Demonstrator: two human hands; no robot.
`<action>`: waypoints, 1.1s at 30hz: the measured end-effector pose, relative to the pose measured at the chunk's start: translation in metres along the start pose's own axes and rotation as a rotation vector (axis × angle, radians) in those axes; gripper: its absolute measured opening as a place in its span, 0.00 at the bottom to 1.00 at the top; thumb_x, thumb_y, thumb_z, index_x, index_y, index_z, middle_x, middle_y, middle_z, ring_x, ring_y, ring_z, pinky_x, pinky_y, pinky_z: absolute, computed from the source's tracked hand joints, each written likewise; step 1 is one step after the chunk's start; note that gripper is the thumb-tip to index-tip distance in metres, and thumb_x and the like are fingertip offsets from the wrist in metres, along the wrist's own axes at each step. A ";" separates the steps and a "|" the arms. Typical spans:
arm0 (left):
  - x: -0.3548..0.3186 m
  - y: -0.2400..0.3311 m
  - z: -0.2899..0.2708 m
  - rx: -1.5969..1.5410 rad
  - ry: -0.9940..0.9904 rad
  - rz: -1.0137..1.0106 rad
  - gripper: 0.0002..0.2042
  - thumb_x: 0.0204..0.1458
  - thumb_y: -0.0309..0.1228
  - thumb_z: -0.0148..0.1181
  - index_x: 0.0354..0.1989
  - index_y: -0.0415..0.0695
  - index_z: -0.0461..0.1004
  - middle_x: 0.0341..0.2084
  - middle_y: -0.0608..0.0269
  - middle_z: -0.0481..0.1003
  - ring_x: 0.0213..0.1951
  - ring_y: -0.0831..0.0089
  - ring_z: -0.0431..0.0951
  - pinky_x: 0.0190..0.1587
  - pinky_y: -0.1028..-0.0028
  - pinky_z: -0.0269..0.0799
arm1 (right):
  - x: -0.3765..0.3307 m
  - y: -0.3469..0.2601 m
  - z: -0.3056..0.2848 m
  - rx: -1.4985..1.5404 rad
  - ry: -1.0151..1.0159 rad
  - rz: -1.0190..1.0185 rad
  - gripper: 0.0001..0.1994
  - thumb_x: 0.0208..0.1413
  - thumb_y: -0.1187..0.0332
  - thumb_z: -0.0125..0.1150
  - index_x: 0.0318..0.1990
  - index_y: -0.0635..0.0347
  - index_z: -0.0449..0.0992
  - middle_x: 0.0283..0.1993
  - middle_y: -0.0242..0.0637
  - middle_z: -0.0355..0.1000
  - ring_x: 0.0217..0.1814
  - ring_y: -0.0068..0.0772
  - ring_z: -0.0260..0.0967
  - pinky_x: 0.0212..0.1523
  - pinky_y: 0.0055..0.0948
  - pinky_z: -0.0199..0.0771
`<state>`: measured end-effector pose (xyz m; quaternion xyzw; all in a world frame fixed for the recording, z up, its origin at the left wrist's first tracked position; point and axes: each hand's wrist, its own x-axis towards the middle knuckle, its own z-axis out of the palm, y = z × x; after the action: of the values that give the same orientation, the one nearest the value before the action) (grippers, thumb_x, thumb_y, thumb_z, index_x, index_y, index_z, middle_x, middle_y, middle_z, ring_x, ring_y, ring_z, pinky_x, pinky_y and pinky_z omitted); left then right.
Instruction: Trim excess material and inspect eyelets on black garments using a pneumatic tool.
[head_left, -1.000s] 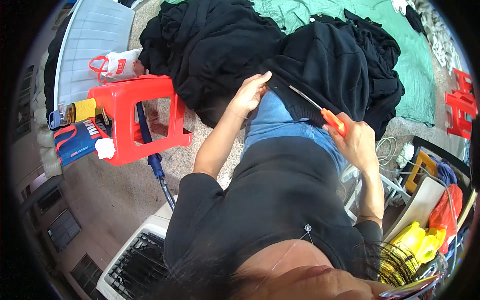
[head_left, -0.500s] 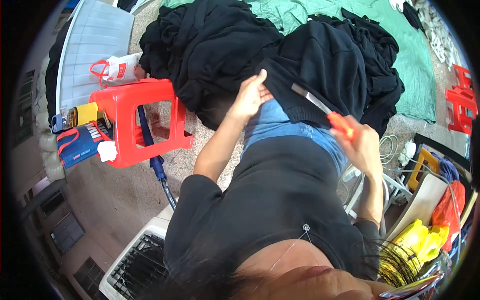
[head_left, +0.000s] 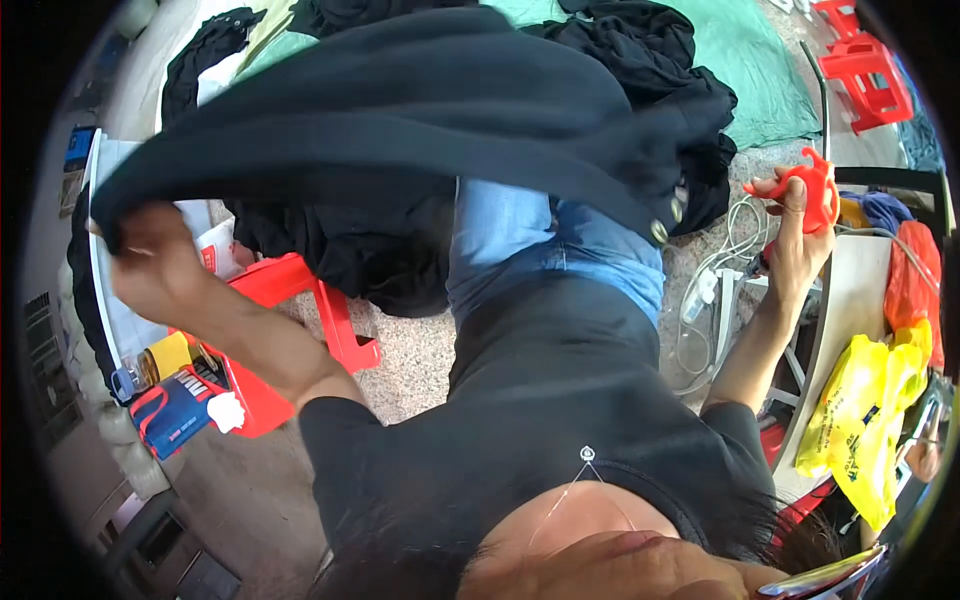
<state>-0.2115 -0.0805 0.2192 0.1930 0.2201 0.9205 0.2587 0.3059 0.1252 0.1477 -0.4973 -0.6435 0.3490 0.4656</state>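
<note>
My left hand [head_left: 150,255] is blurred, its fingers closed on one end of a black knit garment [head_left: 400,120] at the far left. The garment stretches in an arc across and above my lap, with a few pale buttons [head_left: 658,232] at its right end. Out to the right, my right hand [head_left: 795,225] is closed around the handle of a red-handled tool [head_left: 820,195], apart from the garment. A thin metal rod rises just above that handle; whether it belongs to the tool I cannot tell. Beneath the garment, my thighs in blue jeans [head_left: 505,225] show.
More black garments [head_left: 640,50] lie heaped on a green sheet [head_left: 765,80]. At left stands a red plastic stool [head_left: 340,325] beside a blue box [head_left: 175,415]. Cables [head_left: 735,230], a board [head_left: 865,280] and a yellow bag [head_left: 870,410] are on the right.
My left hand has taken hold of the garment and swung it up and far to the left. My right hand has moved right and up with the red-handled tool, away from the cloth.
</note>
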 end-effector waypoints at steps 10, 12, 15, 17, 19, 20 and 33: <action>0.086 -0.151 -0.171 0.916 0.439 -0.373 0.13 0.53 0.35 0.60 0.38 0.39 0.69 0.25 0.56 0.72 0.26 0.62 0.76 0.29 0.62 0.76 | -0.002 0.077 0.039 -0.226 -0.141 0.221 0.22 0.58 0.63 0.61 0.57 0.64 0.70 0.29 0.28 0.73 0.30 0.16 0.69 0.36 0.17 0.69; 0.022 -0.230 -0.159 1.317 0.458 -0.373 0.15 0.48 0.32 0.65 0.38 0.37 0.69 0.28 0.55 0.72 0.26 0.66 0.74 0.32 0.63 0.75 | 0.006 0.098 0.047 -0.181 -0.127 0.275 0.20 0.56 0.65 0.63 0.54 0.62 0.72 0.29 0.27 0.72 0.29 0.15 0.68 0.30 0.17 0.68; -0.038 -0.296 -0.114 1.515 -0.276 0.185 0.17 0.44 0.33 0.66 0.42 0.38 0.76 0.40 0.53 0.76 0.46 0.58 0.74 0.49 0.65 0.69 | 0.031 0.136 0.056 -0.056 -0.151 0.283 0.17 0.54 0.64 0.65 0.49 0.59 0.74 0.30 0.26 0.71 0.28 0.15 0.66 0.24 0.17 0.64; -0.046 -0.319 -0.069 1.604 -0.624 0.245 0.19 0.42 0.40 0.67 0.42 0.44 0.78 0.44 0.54 0.76 0.52 0.57 0.71 0.54 0.62 0.63 | 0.055 0.146 0.065 -0.122 -0.294 0.385 0.13 0.56 0.62 0.62 0.45 0.57 0.75 0.31 0.24 0.70 0.29 0.16 0.66 0.27 0.21 0.67; -0.050 -0.337 -0.036 1.687 -0.818 0.132 0.25 0.40 0.43 0.69 0.48 0.48 0.75 0.43 0.58 0.73 0.51 0.58 0.68 0.56 0.63 0.59 | 0.063 0.177 0.079 0.058 -0.247 0.244 0.11 0.59 0.65 0.59 0.47 0.58 0.73 0.31 0.28 0.70 0.27 0.18 0.67 0.25 0.21 0.70; -0.046 -0.343 -0.024 1.705 -0.925 0.055 0.27 0.39 0.44 0.70 0.50 0.49 0.74 0.43 0.59 0.72 0.49 0.58 0.68 0.56 0.63 0.59 | 0.069 0.192 0.083 0.246 -0.293 0.410 0.15 0.59 0.65 0.59 0.53 0.55 0.72 0.34 0.29 0.72 0.31 0.17 0.69 0.28 0.21 0.74; -0.065 -0.270 -0.001 1.452 -0.788 0.461 0.11 0.37 0.14 0.63 0.30 0.42 0.74 0.37 0.58 0.69 0.41 0.62 0.71 0.42 0.70 0.69 | 0.031 0.201 0.081 0.285 -0.626 0.248 0.24 0.53 0.70 0.65 0.58 0.64 0.70 0.53 0.29 0.70 0.59 0.20 0.61 0.62 0.23 0.55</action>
<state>-0.0548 0.0906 0.0660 0.6566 0.6042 0.4468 -0.0648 0.2904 0.2093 -0.0539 -0.3708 -0.6348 0.6241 0.2647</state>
